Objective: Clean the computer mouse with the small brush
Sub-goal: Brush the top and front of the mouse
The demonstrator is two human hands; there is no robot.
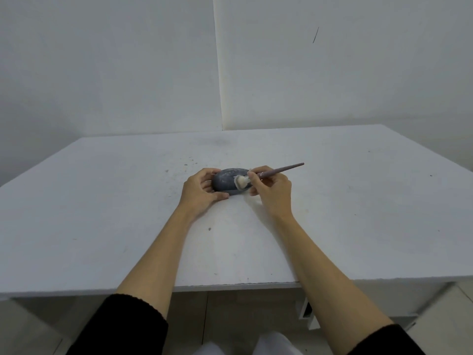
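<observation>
A dark grey computer mouse [226, 181] with pale dust on its top lies on the white table [102, 213], near the middle. My left hand [201, 194] grips its left end, thumb along the near side. My right hand [271, 190] pinches a small brush [279, 171] by its mauve handle. The handle points up and to the right. The brush's white bristles [240, 181] press on the right part of the mouse's top.
Small dark specks and smudges dot the table around the mouse and toward the back. White walls rise just behind the table's far edge. The near table edge [230, 285] runs across below my forearms.
</observation>
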